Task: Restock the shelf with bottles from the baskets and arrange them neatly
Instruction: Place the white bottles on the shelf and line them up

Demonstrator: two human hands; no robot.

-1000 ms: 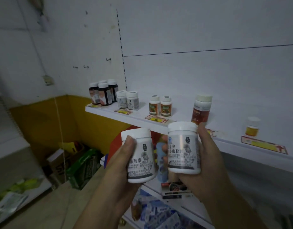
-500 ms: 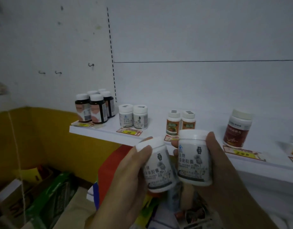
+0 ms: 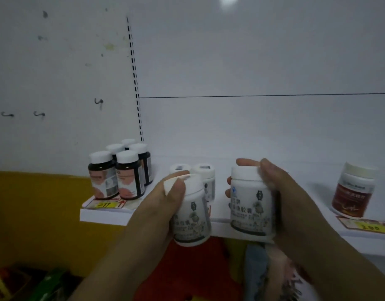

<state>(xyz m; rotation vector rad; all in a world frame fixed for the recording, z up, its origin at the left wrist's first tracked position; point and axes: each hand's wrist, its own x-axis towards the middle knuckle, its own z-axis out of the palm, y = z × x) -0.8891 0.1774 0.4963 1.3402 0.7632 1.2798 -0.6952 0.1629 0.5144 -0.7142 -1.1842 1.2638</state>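
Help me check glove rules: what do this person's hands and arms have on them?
Nothing visible. The left hand and right hand are bare: no gloves, rings or watch show. The left forearm and right forearm are bare too, no sleeve in frame.

The left hand (image 3: 163,205) covers the left side of the left white bottle (image 3: 192,216); the right hand (image 3: 282,205) covers the right side of the right white bottle (image 3: 250,205). Label print on both is too blurred to read. Behind the left hand, two shelf bottles (image 3: 205,171) are partly hidden (caps visible). Goods (image 3: 272,279) below the right hand are blurred.
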